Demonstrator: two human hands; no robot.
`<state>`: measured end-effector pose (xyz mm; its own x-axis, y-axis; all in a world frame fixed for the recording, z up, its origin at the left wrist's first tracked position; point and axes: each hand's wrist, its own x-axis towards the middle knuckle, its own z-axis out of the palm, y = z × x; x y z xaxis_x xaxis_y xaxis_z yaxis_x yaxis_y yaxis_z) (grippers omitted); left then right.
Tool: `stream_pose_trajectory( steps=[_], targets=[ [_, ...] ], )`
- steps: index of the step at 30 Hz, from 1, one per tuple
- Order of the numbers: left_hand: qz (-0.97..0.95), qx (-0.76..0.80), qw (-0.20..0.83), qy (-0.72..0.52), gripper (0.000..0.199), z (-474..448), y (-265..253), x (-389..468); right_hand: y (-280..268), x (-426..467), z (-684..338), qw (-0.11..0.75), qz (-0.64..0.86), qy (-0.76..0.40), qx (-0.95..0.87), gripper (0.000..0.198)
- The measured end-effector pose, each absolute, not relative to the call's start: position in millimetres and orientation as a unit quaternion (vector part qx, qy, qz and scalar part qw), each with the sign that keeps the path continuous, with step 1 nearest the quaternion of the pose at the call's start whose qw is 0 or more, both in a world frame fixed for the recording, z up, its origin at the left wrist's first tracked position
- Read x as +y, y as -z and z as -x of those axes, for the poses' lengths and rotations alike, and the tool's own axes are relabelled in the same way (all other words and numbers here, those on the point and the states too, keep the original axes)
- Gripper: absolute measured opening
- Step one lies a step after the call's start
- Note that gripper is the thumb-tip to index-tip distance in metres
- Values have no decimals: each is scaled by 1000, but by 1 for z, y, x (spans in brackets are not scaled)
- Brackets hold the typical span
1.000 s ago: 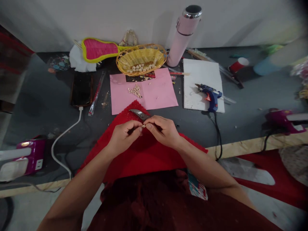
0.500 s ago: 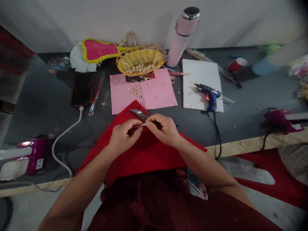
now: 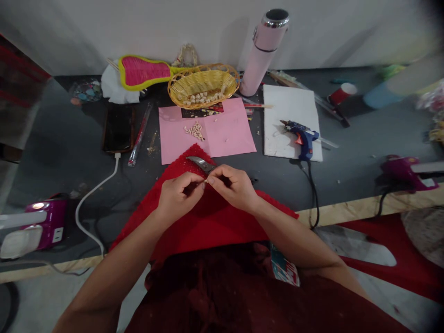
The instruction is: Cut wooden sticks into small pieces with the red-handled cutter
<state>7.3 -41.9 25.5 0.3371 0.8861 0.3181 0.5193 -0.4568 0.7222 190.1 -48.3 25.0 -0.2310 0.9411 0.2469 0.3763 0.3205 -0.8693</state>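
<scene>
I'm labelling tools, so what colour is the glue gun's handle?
The glue gun's handle is dark blue, clearest in the head view.

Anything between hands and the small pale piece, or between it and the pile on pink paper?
Nothing visible separates left hand or right hand from the small pale piece. A curved metal blade on the red cloth lies between the piece and the pile.

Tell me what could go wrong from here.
1. The small pale piece at the fingertips of the left hand and right hand is tiny; it could slip and drop onto the red cloth.
2. A curved blade lies just beyond those fingertips, so a careless move might nick a finger.
3. The loose pile of pieces on the pink paper might scatter if bumped.
</scene>
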Motion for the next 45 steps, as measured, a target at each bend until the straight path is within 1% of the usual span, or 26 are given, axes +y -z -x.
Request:
stream_pose_trajectory(
  steps=[14, 22, 26, 33, 37, 39, 42, 45],
  targets=[
    [-770, 463, 270, -348, 6, -7, -25, -43, -23, -46, -190, 400, 461, -343, -714, 15],
    [-729, 483, 330, -355, 11, -6, -25, -42, -22, -43, -196, 421, 504, -303, -690, 16],
    [-724, 490, 322, -364, 10, -7, -22, -40, -20, -41, -197, 417, 500, -274, -708, 15],
    [-738, 475, 315, -362, 11, -7, -17, -39, -10, -39, -189, 367, 497, -266, -740, 16],
    [-746, 456, 316, -367, 11, -5, -16, -39, -22, -26, -189, 297, 500, -264, -770, 16],
    [-758, 448, 304, -364, 11, -4, -16, -39, -27, -11, -190, 257, 509, -227, -789, 17],
    [-771, 440, 289, -358, 11, -3, -16, -38, -26, 22, -191, 214, 542, -134, -802, 19],
    [-776, 443, 274, -355, 11, -2, -15, -37, -19, 52, -190, 193, 570, -100, -793, 18]
  ],
)
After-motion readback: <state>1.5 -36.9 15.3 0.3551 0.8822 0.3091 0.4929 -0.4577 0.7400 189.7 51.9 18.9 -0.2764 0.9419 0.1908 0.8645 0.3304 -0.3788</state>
